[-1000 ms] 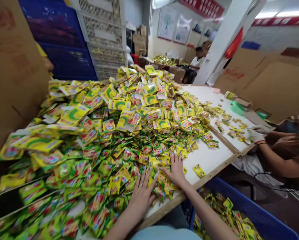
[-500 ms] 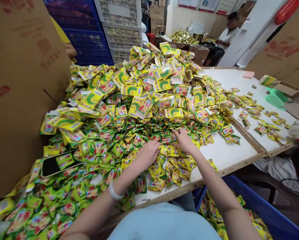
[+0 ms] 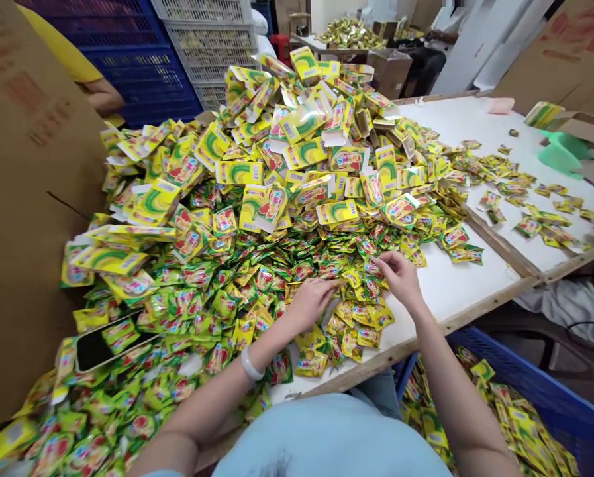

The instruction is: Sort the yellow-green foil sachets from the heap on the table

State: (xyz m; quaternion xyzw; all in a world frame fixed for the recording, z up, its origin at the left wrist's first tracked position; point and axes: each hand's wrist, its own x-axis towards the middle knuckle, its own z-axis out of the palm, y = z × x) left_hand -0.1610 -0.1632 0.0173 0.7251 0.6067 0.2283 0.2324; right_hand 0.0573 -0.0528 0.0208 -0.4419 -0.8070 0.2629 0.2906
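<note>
My left hand (image 3: 310, 305) rests low over the heap, fingers bent together and tips among small yellow-green packets (image 3: 351, 278). Whatever is between those fingers is hidden. To its right, my right hand (image 3: 400, 279) has thumb and forefinger brought together at the edge of the same packets; what they pinch is too small to make out. Yellow packets (image 3: 361, 315) lie between and below both hands, near the table edge. Green packets (image 3: 222, 305) spread to the left. Behind them rises a pile of yellow cartons (image 3: 301, 156), many with open flaps.
A phone (image 3: 91, 351) lies left, partly under a packet. At lower right a blue crate (image 3: 569, 404) holds more packets. A wooden strip (image 3: 505, 248) divides the white table (image 3: 440, 285). A large cardboard box (image 3: 23, 218) stands left. Another person's arm (image 3: 102, 96) shows behind it.
My right hand has moved to the right, away from my left hand, and its fingers have drawn together. The row of yellow packets between the hands has come apart. The view has tilted down.
</note>
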